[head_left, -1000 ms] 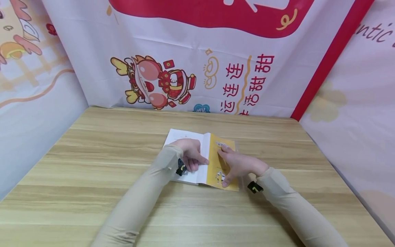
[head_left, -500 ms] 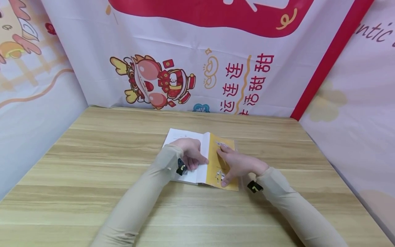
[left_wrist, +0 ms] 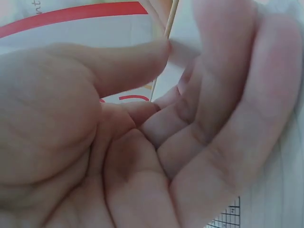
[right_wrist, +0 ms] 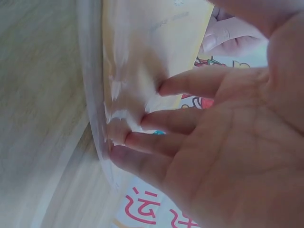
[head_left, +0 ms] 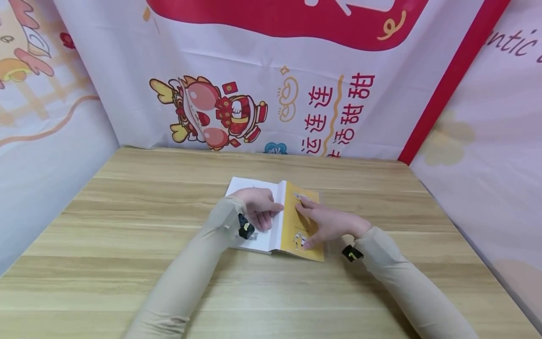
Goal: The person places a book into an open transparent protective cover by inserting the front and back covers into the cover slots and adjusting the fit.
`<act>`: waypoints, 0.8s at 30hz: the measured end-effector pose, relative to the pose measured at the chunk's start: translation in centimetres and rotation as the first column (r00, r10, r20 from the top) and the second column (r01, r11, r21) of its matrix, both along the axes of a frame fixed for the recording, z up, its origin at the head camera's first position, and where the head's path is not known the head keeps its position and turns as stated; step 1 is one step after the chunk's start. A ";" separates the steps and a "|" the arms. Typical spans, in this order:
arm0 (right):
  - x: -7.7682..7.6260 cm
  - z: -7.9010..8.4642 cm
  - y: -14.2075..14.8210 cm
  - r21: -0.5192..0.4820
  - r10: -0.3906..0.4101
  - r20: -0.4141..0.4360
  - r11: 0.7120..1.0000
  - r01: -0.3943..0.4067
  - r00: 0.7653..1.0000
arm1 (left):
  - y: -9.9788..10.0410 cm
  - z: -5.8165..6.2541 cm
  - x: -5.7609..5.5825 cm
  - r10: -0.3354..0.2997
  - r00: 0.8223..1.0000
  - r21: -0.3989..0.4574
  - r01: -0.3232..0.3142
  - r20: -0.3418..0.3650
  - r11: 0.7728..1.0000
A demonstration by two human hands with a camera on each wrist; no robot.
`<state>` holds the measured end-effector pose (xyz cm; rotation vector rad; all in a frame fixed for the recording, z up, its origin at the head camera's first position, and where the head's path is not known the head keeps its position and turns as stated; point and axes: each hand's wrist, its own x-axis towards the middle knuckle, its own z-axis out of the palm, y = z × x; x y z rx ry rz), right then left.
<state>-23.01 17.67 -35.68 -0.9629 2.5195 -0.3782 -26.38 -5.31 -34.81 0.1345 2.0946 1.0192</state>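
A book lies open on the table, with a white page at left and a yellow cover flap at right. Clear plastic edges the flap in the right wrist view. My left hand is over the white page, fingers curled, pinching the raised fold between page and flap with thumb and forefinger. My right hand rests on the yellow flap with spread fingers; its fingertips touch the glossy surface. The left hand covers much of the page.
The wooden table extends around the book. A white and red printed cloth hangs behind its far edge, with more printed cloth at both sides. Each wrist carries a small black camera mount.
My left hand has slid along the fold, away from me toward the book's far edge. The right hand stays on the flap, nearly unmoved.
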 end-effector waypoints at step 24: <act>-0.6 -0.5 -0.2 -0.018 0.020 -0.087 1.000 -0.022 0.996 | 0.6 -0.3 0.5 0.033 0.997 -0.011 -0.034 -0.068 0.999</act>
